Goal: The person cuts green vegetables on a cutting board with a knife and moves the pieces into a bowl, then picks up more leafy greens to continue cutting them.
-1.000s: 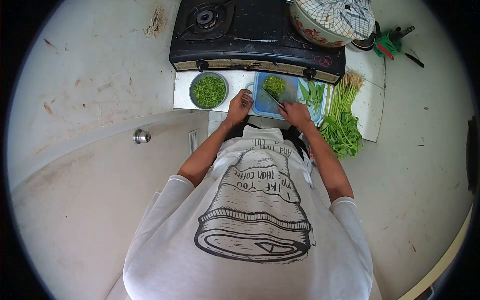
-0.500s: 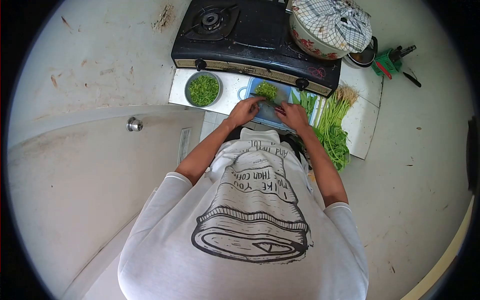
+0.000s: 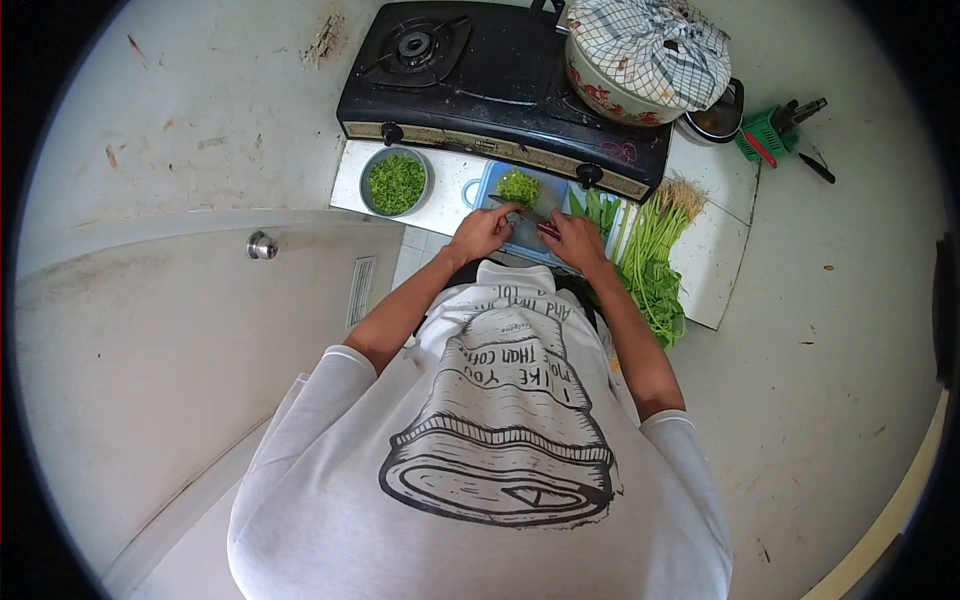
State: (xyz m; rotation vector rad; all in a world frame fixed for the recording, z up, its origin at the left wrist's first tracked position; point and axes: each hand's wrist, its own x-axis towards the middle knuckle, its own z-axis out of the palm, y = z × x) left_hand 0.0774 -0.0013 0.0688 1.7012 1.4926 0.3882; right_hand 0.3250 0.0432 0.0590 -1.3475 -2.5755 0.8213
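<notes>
A blue cutting board [image 3: 485, 181] lies on the white counter in front of the stove, with a small heap of chopped greens [image 3: 518, 186] on it. My right hand [image 3: 575, 240] grips a red-handled knife [image 3: 540, 226] whose blade lies across the board. My left hand [image 3: 482, 232] rests on the board beside the blade, fingers curled towards the chopped heap. Whether it holds any greens is hidden.
A metal bowl of chopped greens [image 3: 397, 183] stands left of the board. Long leafy stems [image 3: 655, 260] lie to the right on the counter. Behind is a black gas stove [image 3: 470, 75] with a cloth-covered pot [image 3: 640, 50]. A grey door with a knob [image 3: 262, 245] is at left.
My left hand has moved from the board's left edge onto the board near the blade. The knife has swung from slanting over the heap to lying nearly flat across the board.
</notes>
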